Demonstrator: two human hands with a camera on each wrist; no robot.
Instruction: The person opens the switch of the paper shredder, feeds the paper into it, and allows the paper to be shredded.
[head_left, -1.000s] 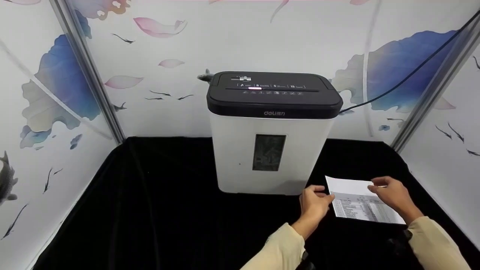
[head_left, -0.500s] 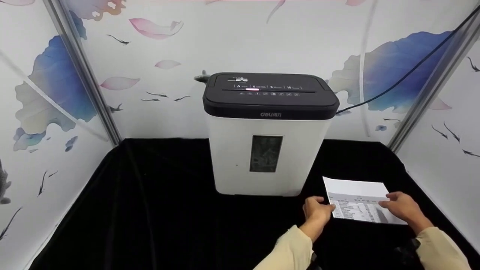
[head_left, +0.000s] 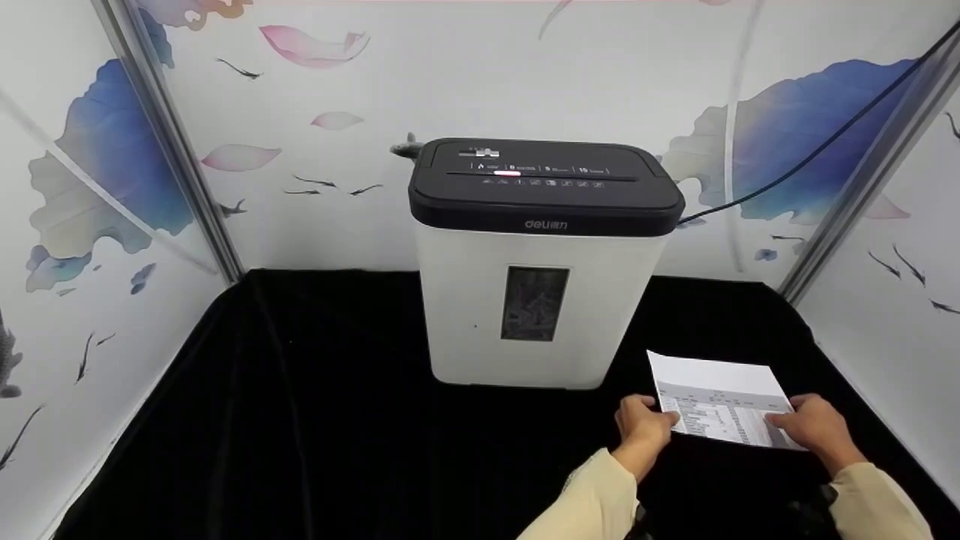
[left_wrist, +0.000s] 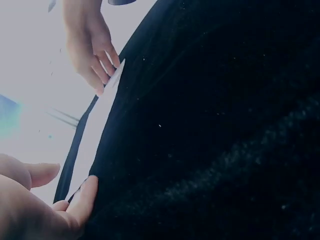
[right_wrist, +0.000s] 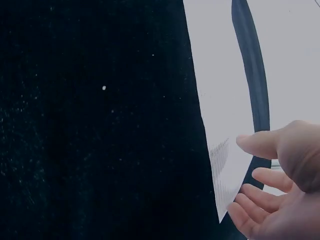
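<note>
In the head view a printed sheet of paper (head_left: 724,401) lies on the black cloth at the right, its far left corner lifted a little. My left hand (head_left: 645,435) is at its left edge; in the left wrist view the fingers (left_wrist: 87,192) touch the paper's edge while the thumb stays apart above. My right hand (head_left: 819,429) is at the right edge, thumb over the print. In the right wrist view its fingertips (right_wrist: 237,212) meet the sheet's corner, with a gap up to the thumb. A white paper shredder (head_left: 457,300) with a dark top stands left of the sheet.
Black cloth (head_left: 360,420) covers the table. A black cable (head_left: 810,154) runs from behind the shredder to the upper right. Patterned white panels (head_left: 330,225) with metal posts (head_left: 187,165) enclose the back and sides.
My right hand has come down from the paper's far edge to its right edge. The left hand has shifted slightly nearer and right. The sheet has stayed in place beside the shredder.
</note>
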